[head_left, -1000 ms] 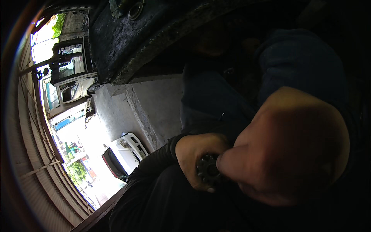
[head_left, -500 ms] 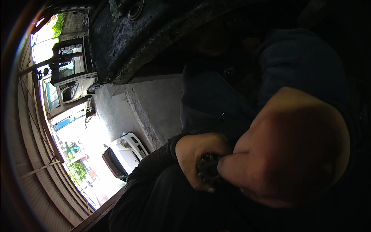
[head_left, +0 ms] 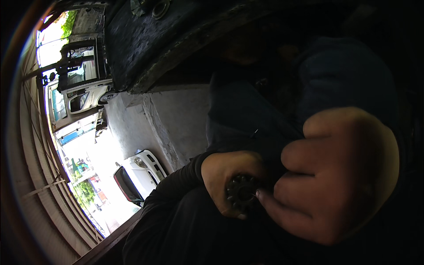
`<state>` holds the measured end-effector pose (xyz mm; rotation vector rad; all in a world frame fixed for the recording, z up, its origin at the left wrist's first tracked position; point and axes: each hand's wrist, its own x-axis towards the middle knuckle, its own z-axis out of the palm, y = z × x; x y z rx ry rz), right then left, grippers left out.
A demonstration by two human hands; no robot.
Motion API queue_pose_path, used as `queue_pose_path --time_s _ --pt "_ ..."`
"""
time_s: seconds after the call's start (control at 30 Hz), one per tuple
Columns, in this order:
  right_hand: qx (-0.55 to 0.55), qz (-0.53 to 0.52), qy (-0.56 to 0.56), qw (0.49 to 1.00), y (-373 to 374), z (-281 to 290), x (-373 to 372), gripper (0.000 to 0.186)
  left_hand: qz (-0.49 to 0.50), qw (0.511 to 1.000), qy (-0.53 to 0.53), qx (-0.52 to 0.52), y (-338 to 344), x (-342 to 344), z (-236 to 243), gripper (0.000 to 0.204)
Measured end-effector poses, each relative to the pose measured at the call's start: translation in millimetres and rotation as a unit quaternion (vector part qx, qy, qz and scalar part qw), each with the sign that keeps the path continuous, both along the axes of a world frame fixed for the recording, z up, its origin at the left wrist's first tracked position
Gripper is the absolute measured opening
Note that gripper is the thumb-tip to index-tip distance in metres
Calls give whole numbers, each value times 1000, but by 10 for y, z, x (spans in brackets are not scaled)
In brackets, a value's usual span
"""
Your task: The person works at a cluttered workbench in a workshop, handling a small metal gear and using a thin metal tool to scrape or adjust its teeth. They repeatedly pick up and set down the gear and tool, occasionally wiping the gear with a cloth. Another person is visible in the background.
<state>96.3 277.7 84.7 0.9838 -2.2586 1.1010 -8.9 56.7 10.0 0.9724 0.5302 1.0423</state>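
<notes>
My left hand (head_left: 225,179), coming out of a dark sleeve, is wrapped round a small dark toothed gear (head_left: 238,194). The gear's round face and central hole are turned up toward me. My right hand (head_left: 342,172) looms large beside it, its fingers curled in. One fingertip reaches to the rim of the gear's hole, with a thin pale sliver at the tip. What lies inside the right hand's curled fingers is hidden. Below and beyond both hands are my dark trousers (head_left: 247,110), in deep shade.
A dark, grimy workbench (head_left: 145,48) with a ring-shaped part (head_left: 160,9) on it stands at the upper left. Grey concrete floor (head_left: 181,119) runs below it. Farther off are a white car (head_left: 143,172), a pale van (head_left: 88,99) and a corrugated wall (head_left: 26,176).
My right hand has turned and drawn back slightly to the right. The thumb that covered part of the gear is away, and a fingertip is at its hole. The left hand keeps its hold.
</notes>
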Motion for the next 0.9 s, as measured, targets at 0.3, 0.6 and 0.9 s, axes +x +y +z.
queue_pose_path --time_s 0.3,0.6,0.9 --pt "-17 -65 89 994 -140 -16 233 15 13 996 -14 92 118 -35 42 43" --pt "-2 -75 122 990 -183 -42 166 14 14 999 -8 44 14 -14 15 45" --pt "-25 -67 126 989 -167 -72 112 13 0 999 16 35 64 -51 41 47"
